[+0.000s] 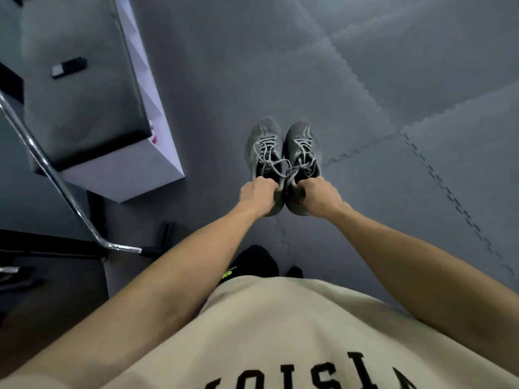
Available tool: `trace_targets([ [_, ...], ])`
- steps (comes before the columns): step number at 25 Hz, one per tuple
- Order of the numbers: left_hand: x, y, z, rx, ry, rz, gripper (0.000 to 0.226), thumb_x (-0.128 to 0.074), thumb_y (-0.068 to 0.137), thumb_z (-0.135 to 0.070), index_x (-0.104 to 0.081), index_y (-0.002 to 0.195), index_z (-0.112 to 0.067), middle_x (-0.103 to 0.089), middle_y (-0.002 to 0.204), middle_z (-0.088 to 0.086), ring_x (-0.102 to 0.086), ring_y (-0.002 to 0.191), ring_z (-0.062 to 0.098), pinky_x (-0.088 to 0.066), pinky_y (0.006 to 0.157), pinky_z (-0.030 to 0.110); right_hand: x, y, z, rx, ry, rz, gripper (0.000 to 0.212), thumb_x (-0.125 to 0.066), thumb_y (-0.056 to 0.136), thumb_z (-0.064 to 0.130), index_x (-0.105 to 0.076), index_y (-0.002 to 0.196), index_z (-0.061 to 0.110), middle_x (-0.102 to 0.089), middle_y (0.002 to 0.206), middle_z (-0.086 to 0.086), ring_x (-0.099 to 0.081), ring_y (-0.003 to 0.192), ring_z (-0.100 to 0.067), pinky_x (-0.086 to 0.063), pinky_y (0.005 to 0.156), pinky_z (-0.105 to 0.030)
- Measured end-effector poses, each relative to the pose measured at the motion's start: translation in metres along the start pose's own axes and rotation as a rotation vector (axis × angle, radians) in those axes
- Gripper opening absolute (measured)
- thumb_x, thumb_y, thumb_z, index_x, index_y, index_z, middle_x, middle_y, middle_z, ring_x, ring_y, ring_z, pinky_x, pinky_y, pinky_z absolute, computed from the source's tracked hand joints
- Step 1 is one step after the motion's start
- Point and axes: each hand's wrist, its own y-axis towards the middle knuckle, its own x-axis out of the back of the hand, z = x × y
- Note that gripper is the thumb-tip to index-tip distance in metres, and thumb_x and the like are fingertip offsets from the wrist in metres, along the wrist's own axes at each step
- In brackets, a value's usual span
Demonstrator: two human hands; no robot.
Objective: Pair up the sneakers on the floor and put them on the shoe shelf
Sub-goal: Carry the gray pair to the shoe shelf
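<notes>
I have one grey sneaker in each hand. My left hand (259, 193) grips the heel end of the left sneaker (264, 147), with fingers curled into the opening. My right hand (318, 196) grips the heel end of the right sneaker (302, 148) the same way. The two shoes sit side by side, touching, toes pointing away from me. They look lifted off the grey floor mats (393, 80), but I cannot tell for sure.

I think these shoes are light and a bit soft on top, with firmer soles. The heel rim seems a good place to hold, because it is stiff enough not to fold. The laces (276, 164) hang loose and tangled between the shoes, so they could catch on something or on each other.

The white shoe shelf (157, 113) stands far to the left, seen from above. A small black thing (68, 67) lies on its dark top. A shiny metal bar (56, 175) runs near the shelf on the left, and I would steer the shoes past it. My black socks (252, 262) are on the mat just below the shoes.
</notes>
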Motion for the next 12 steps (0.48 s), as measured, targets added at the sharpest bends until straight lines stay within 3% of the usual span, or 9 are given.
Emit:
trace_targets([
  [6, 0.068, 0.156, 0.028, 0.009, 0.016, -0.05, 0.017, -0.054, 0.089, -0.012, -0.066, 0.1, -0.017, -0.065, 0.106, 0.01, -0.063, 0.099, 0.035, -0.049, 0.08, 0.039, 0.068, 0.161, 0.002, 0.006, -0.035, -0.024, 0.018, -0.049, 0.083, 0.002, -0.062, 0.093, 0.009, -0.058, 0.09, -0.013, -0.061, 0.089, -0.038, -0.042, 0.065, -0.036],
  [9, 0.116, 0.24, 0.044, -0.019, 0.021, -0.038, 0.012, -0.054, 0.088, -0.01, -0.062, 0.091, -0.018, -0.064, 0.104, 0.011, -0.063, 0.098, 0.035, -0.048, 0.079, 0.038, 0.111, 0.247, 0.002, -0.021, -0.014, -0.039, 0.014, -0.05, 0.085, 0.004, -0.061, 0.09, 0.011, -0.05, 0.082, -0.008, -0.062, 0.088, -0.038, -0.039, 0.064, -0.035],
  [12, 0.168, 0.313, 0.056, -0.015, 0.034, -0.03, 0.012, -0.055, 0.09, -0.011, -0.061, 0.089, -0.021, -0.065, 0.104, 0.01, -0.063, 0.099, 0.034, -0.048, 0.079, 0.037, 0.154, 0.326, 0.006, -0.021, -0.005, -0.052, 0.014, -0.05, 0.086, 0.005, -0.061, 0.092, 0.009, -0.056, 0.087, -0.011, -0.061, 0.088, -0.037, -0.04, 0.064, -0.035],
])
